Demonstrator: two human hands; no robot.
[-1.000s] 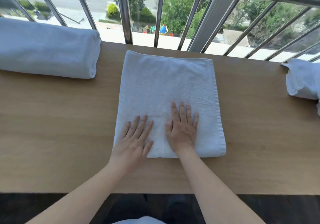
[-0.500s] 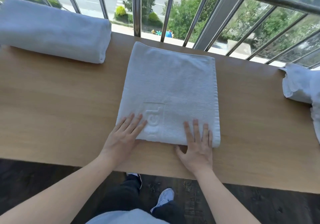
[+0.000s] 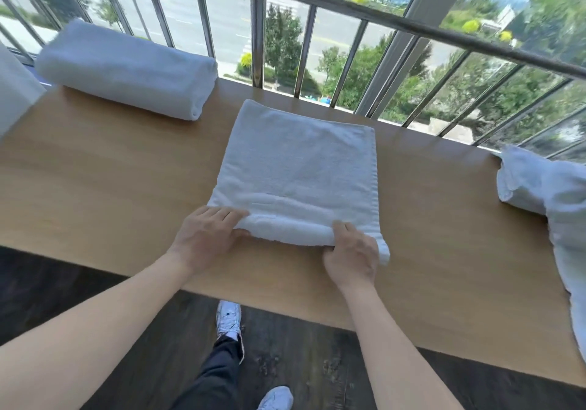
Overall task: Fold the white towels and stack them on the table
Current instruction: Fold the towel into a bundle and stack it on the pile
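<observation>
Left hand [image 3: 206, 240], right hand [image 3: 352, 259], fingers [image 3: 218, 213] grasping rolled near edge of towel [image 3: 298, 162], close to table [image 3: 95, 187] edge

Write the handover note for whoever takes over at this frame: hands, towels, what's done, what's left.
Left hand and right hand each grip the near edge of the centre towel, curled up off the table.
Rest of that towel lies flat, mid-table.
Done: one rolled towel at the far left.
Left: finish this one, put it with the rolled towel, then do the crumpled towel at the right end.
</observation>
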